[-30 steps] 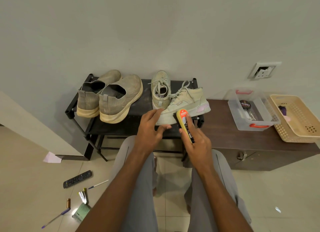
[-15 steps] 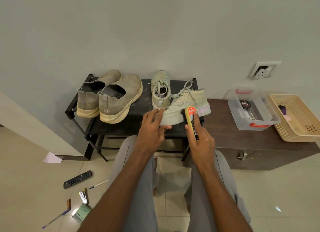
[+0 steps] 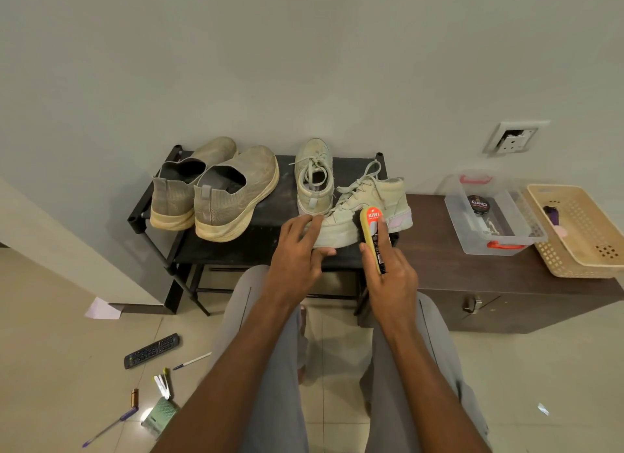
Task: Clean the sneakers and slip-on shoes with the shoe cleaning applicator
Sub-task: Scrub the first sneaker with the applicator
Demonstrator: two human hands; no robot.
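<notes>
Slip-ons [image 3: 216, 192] sit as a pair at the left end of the black rack [image 3: 270, 246], heels toward us, and by the look of it nobody is working on them. Next along, one sneaker [image 3: 314, 179] stands toe to the wall. The other sneaker [image 3: 364, 213] lies across the rack's front edge. Left hand [image 3: 299, 250] steadies its toe, fingers spread fairly straight over it and thumb at the sole edge. Right hand [image 3: 388, 277] is wrapped round the applicator [image 3: 373, 233], index finger laid along its back, and the head is against the sneaker's side just ahead of the pink heel patch. So the step in hand is scrubbing this sneaker's side. I'd say the next move calls for firm strokes along the side while the left hand keeps the shoe from sliding. Off right, a clear tub [image 3: 489, 236] and a basket [image 3: 587, 263] wait on the brown cabinet [image 3: 435, 260].
</notes>
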